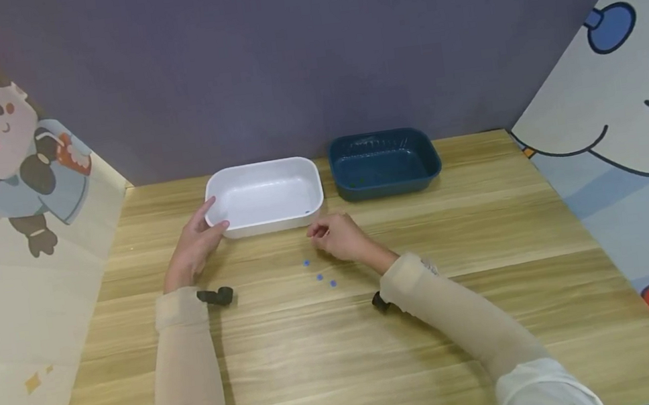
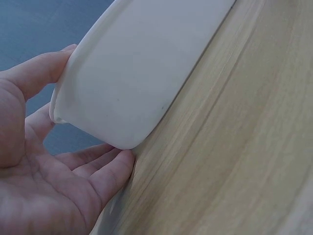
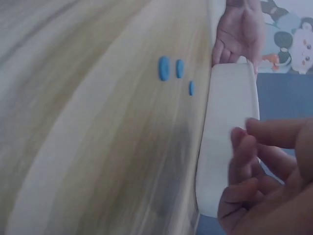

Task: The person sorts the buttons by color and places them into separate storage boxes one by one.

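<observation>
A white tray stands at the back of the table, with a small blue piece inside near its front rim. My left hand rests at the tray's left end, thumb and fingers spread around the corner; the left wrist view shows fingertips under the bottom edge. In front of the tray's right corner my right hand has its fingers curled, thumb and index tips close together. I cannot tell whether a small thing is between them. Three flat blue discs lie on the table below that hand.
A dark teal tray stands right of the white one, with tiny green specks inside. A plain dark wall rises behind both. Printed cartoon panels flank the wooden table.
</observation>
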`<state>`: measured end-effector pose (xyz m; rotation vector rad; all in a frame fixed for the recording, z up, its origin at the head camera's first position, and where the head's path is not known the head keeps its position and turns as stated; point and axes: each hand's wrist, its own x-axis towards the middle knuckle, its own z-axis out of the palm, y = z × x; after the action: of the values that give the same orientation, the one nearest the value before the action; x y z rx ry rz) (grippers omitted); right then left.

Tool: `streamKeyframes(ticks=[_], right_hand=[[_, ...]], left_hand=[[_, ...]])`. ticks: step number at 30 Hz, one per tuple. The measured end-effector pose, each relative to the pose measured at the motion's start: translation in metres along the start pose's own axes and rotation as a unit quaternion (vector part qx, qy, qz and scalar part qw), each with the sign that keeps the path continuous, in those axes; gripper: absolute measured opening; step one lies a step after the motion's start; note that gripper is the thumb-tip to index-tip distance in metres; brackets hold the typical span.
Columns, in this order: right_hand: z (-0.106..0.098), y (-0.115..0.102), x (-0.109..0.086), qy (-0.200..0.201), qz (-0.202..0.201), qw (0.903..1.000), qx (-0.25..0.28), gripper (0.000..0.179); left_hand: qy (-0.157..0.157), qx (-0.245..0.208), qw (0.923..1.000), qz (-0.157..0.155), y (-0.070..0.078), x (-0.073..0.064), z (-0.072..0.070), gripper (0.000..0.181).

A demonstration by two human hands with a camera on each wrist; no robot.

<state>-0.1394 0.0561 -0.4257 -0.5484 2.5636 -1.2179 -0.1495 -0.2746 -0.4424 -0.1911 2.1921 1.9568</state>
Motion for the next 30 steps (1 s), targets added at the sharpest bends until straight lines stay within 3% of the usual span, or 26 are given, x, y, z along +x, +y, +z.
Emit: streamKeyframes(ticks=[7,15,23,30], right_hand=[[0.010,-0.003,-0.009,-0.066,-0.033,0.9869,-0.143,0.017],[0.022,-0.008,-0.015,-0.076,-0.081,0.9513,-0.288,0.018],[0.026,-0.009,-0.014,-0.078,-0.113,0.9336,-0.331,0.017],[0.028,-0.008,-0.013,-0.074,-0.114,0.9350,-0.327,0.016]], left_hand=[[0.001,0.005,1.0000,0.005,0.002,-0.003,0.002,0.075],[0.001,0.002,1.0000,0.006,0.002,-0.004,0.003,0.075],[-0.004,0.001,1.0000,0.007,0.001,-0.001,0.001,0.076],[-0.002,0.002,1.0000,0.007,0.000,-0.001,0.001,0.076]])
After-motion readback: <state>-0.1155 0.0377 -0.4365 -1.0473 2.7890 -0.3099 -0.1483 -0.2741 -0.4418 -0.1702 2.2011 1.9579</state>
